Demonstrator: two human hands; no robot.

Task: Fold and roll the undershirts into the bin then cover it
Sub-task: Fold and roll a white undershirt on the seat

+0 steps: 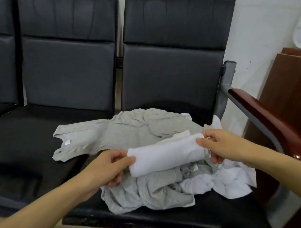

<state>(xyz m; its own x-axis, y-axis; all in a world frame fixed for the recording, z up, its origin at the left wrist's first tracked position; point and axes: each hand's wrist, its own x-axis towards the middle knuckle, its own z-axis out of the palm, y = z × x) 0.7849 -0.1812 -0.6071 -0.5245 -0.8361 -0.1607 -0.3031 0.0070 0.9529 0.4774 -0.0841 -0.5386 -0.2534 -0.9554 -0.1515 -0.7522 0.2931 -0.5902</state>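
Hands gripping white roll's ends, above seat

Dim, even indoor light with soft shadows; faint sheen on the black padded leather seat backs. Wide-angle bending at the edges, slight blur throughout.

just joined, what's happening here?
A person is working on undershirts at a row of black seats. Both hands hold a rolled white undershirt above the pile: the left hand grips its left end, the right hand pinches its right end. Below lie unfolded grey undershirts and a crumpled white one on the seat. No bin or cover is clearly in view, so the roll isn't stowed yet.
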